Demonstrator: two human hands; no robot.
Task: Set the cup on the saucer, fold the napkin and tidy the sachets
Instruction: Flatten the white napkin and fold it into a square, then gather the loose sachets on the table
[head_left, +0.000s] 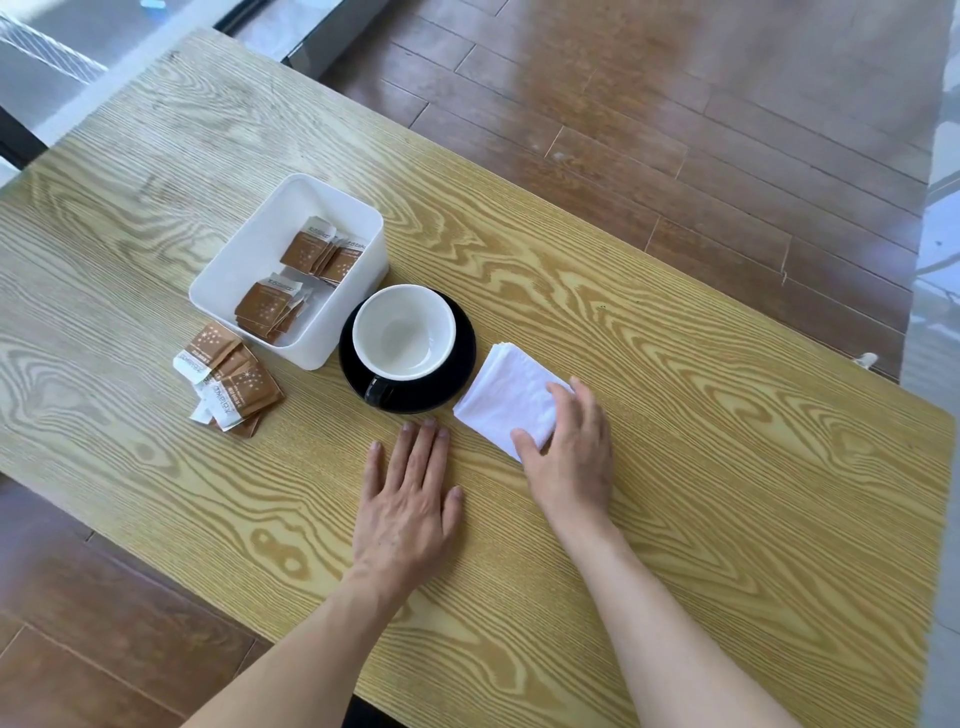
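A dark brown plank floor (649, 119) fills the room beyond a long table (675, 322) of pale, strongly grained wood that runs across the view at a slant. A grey wall or panel (940, 260) closes the right edge, and a pale sill with a wire grid lies at the far left.

Both bare forearms reach in from the near edge. The left hand (410, 499) lies palm down and flat on the bare wood, its fingers (421, 447) straight and slightly fanned, the thumb held apart; nothing is under or between them. Just beyond those fingertips sits the black saucer (457, 364), apart from them by a narrow strip of wood. The right hand (571, 452) is tilted toward the left, its fingers loosely curled and spread over the near corner of the folded white napkin (504, 395), thumb at the napkin's near edge and the other fingertips resting on its right side; whether it pinches the layers cannot be told.

Farther out from the left fingers stands a white rectangular box (249, 254), touching or nearly touching the saucer, with brown sachets (311, 249) in two loose clumps inside. The cup (405, 332), white inside and black outside, stands upright on the saucer, handle toward the person. To the left of the left fingertips, well apart, a small heap of loose sachets (228, 384) lies on the table against the box's near corner.
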